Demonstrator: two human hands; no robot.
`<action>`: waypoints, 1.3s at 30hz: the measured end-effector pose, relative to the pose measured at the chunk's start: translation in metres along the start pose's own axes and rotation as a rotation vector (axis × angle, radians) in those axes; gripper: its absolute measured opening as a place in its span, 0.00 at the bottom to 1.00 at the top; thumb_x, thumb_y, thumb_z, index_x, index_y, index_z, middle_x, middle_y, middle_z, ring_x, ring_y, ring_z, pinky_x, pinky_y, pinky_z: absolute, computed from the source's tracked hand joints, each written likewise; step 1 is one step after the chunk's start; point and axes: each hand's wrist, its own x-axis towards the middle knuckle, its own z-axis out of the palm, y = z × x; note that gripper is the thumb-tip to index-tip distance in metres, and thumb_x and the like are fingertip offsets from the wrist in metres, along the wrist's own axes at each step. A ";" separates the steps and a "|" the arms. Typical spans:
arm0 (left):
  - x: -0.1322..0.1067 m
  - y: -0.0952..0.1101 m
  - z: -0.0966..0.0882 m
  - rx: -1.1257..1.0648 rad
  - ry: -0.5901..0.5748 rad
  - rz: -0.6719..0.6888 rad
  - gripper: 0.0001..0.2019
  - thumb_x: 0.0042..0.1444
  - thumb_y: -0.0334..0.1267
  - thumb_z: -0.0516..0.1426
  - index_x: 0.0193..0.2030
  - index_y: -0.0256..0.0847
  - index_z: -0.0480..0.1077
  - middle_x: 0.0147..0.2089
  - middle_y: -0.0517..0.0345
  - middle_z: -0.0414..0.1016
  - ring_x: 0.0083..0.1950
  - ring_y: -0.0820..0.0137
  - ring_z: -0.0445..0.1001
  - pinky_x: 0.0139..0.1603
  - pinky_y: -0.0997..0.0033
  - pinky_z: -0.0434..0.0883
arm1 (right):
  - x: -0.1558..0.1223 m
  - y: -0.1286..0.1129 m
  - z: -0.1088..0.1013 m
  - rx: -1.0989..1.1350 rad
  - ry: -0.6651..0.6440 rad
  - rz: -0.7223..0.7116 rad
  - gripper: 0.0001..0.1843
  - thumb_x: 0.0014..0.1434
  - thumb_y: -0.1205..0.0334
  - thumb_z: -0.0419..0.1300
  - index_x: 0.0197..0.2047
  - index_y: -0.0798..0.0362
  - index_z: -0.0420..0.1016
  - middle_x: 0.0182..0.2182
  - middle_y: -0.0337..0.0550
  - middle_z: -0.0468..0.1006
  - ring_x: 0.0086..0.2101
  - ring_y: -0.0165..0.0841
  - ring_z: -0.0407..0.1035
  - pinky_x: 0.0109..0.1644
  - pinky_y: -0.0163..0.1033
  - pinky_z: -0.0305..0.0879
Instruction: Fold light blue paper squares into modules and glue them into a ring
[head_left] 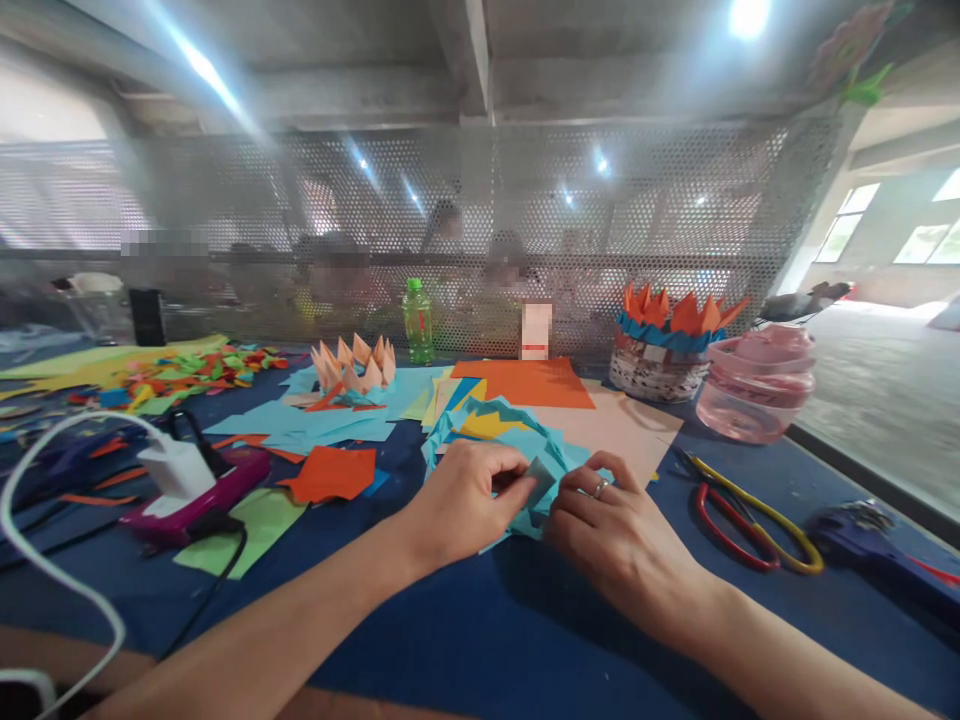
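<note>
As L hand [461, 500], R hand [619, 540] pinch paper [536, 450], scissors [754, 525] sit near.

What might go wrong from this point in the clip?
The light-blue folded paper pinched between the left hand and right hand might slip, letting its folds spring open. The red-and-yellow-handled scissors lie near the right hand, which could knock them. The green plastic bottle stands beside loose paper sheets, which could get wet if it tipped.

Red-and-yellow scissors [795, 525] on a blue table [420, 640]
</note>
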 end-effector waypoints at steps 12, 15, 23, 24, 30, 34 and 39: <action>-0.002 -0.004 0.001 -0.004 -0.105 -0.022 0.11 0.54 0.35 0.53 0.21 0.39 0.59 0.18 0.67 0.56 0.22 0.77 0.54 0.22 0.75 0.51 | 0.000 0.002 -0.003 -0.003 -0.024 -0.005 0.11 0.59 0.71 0.55 0.26 0.53 0.70 0.22 0.38 0.71 0.34 0.32 0.65 0.51 0.45 0.50; -0.002 -0.005 0.001 -0.007 -0.146 -0.036 0.11 0.55 0.35 0.52 0.22 0.39 0.59 0.19 0.67 0.56 0.22 0.77 0.54 0.22 0.75 0.51 | 0.001 0.002 -0.004 0.000 -0.015 0.005 0.11 0.59 0.71 0.55 0.25 0.53 0.68 0.22 0.38 0.71 0.34 0.32 0.64 0.50 0.45 0.51; -0.003 -0.004 0.002 0.028 -0.139 -0.012 0.09 0.55 0.34 0.52 0.24 0.39 0.60 0.20 0.66 0.59 0.23 0.76 0.57 0.23 0.74 0.51 | 0.000 0.002 -0.003 -0.005 -0.007 -0.013 0.13 0.59 0.72 0.53 0.24 0.53 0.66 0.22 0.38 0.70 0.34 0.31 0.64 0.51 0.44 0.51; -0.003 -0.004 0.002 0.030 -0.134 -0.008 0.09 0.55 0.34 0.52 0.25 0.39 0.61 0.20 0.66 0.60 0.23 0.76 0.57 0.23 0.74 0.51 | -0.001 0.002 -0.003 -0.003 -0.004 -0.016 0.13 0.59 0.72 0.53 0.23 0.53 0.66 0.22 0.38 0.70 0.34 0.31 0.64 0.50 0.44 0.51; -0.003 -0.006 0.005 0.021 -0.153 -0.009 0.08 0.56 0.34 0.51 0.26 0.40 0.60 0.20 0.67 0.59 0.22 0.77 0.57 0.24 0.74 0.52 | -0.001 0.001 -0.003 0.010 0.006 -0.006 0.14 0.60 0.71 0.53 0.23 0.54 0.66 0.21 0.38 0.70 0.33 0.31 0.64 0.51 0.45 0.51; -0.004 -0.006 0.006 0.038 -0.153 -0.001 0.08 0.57 0.34 0.51 0.27 0.40 0.60 0.21 0.66 0.61 0.24 0.76 0.59 0.25 0.74 0.53 | -0.001 0.002 -0.002 0.026 0.013 -0.006 0.13 0.59 0.72 0.54 0.23 0.54 0.66 0.21 0.37 0.70 0.34 0.31 0.64 0.51 0.45 0.51; -0.004 -0.006 0.006 0.028 -0.165 -0.008 0.08 0.57 0.34 0.50 0.26 0.40 0.59 0.21 0.67 0.61 0.23 0.77 0.59 0.25 0.74 0.53 | -0.001 0.002 -0.002 0.035 0.005 0.003 0.13 0.58 0.73 0.54 0.23 0.54 0.65 0.21 0.37 0.70 0.34 0.31 0.64 0.51 0.45 0.51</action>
